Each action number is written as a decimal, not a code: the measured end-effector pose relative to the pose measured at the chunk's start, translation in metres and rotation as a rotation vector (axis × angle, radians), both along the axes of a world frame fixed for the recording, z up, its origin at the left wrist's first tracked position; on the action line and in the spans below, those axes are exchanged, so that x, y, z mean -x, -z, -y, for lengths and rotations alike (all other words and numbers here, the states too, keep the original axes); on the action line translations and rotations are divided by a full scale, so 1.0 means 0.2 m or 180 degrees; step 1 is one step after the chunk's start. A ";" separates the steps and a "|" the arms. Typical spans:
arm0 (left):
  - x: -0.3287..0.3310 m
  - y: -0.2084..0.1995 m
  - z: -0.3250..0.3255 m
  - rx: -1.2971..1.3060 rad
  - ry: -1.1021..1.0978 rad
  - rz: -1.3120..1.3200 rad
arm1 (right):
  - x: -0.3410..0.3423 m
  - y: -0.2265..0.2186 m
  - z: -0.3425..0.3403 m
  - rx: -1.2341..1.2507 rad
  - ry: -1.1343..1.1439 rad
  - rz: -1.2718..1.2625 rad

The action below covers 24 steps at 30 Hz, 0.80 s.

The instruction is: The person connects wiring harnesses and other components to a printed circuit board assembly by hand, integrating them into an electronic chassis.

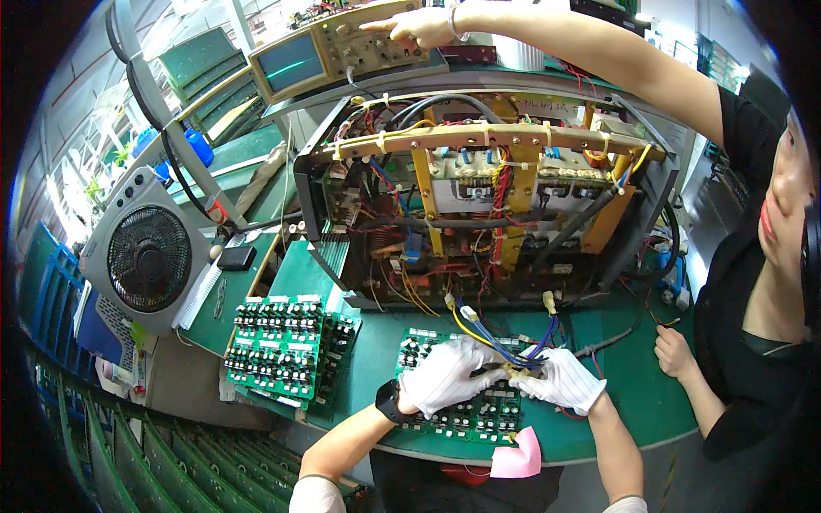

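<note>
Both my hands wear white gloves and meet over a green circuit board (492,425) at the bench's front. The fingers of my left hand (449,376) and my right hand (566,381) are closed together on a small pale wire connector (516,373), mostly hidden by the gloves. Blue and yellow wires (500,340) run above my fingertips toward the large open-framed electrical unit (492,201) behind. Two loose white plugs (467,315) hang on wires in front of that unit. A pink paper slip (516,456) sticks out at the board's front edge.
Stacked green circuit boards (278,346) lie left of my hands. Farther left stands a grey fan (147,256). At right, a co-worker's hand (676,350) rests by the bench; their other hand (419,28) points at the oscilloscope's (333,51) knobs. A grey cable (609,342) crosses the green bench.
</note>
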<state>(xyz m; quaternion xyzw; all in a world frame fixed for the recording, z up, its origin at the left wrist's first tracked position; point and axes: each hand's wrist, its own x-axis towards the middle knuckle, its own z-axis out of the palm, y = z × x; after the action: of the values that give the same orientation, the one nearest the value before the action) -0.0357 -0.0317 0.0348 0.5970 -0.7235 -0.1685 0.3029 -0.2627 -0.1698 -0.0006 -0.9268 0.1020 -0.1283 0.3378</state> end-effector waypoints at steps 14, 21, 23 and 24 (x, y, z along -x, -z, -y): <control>-0.01 0.03 0.00 0.0062 0.0039 -0.0014 | -0.02 -0.05 -0.01 0.0136 0.0012 0.0266; -0.01 0.04 -0.01 0.0182 0.0015 0.0039 | -0.01 -0.03 -0.02 0.0276 -0.0002 0.0236; -0.01 0.04 -0.02 0.0123 -0.0062 0.0133 | -0.01 -0.02 -0.02 -0.0770 0.0303 -0.0272; -0.01 0.05 -0.02 0.0123 -0.0064 0.0131 | -0.01 -0.02 -0.02 -0.0770 0.0301 -0.0274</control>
<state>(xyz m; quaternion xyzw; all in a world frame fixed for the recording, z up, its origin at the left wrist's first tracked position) -0.0341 -0.0286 0.0255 0.6016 -0.7267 -0.1392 0.3011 -0.2610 -0.1650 0.0033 -0.8782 0.1748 -0.0909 0.4359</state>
